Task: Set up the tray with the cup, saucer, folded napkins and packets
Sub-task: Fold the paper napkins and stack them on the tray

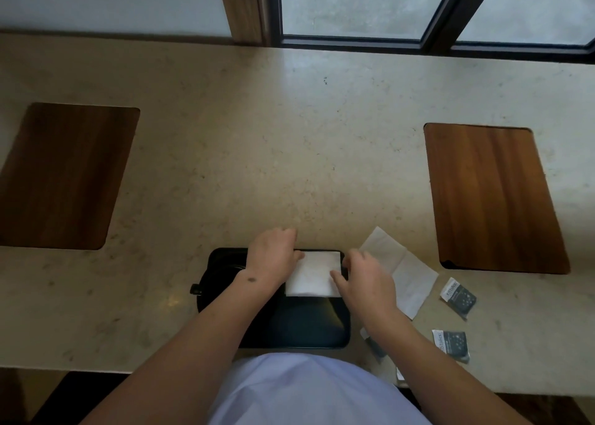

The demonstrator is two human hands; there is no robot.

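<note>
Resting nearest on the speckled beige stone counter [289,135], a glossy black tray [289,328] with rounded corners holds a white folded napkin [312,273], rectangular and soft-looking, at its far right. The left hand [273,254] presses flat on the napkin's left edge, fingers curled at the tray's far rim; the right hand [363,276] pins its right edge with spread fingertips. Just right of the tray lies an unfolded napkin [409,273], creased and thin. Two dark printed packets [457,297] lie beyond it. Farther off sit two smooth wooden inlays [492,196].
</note>
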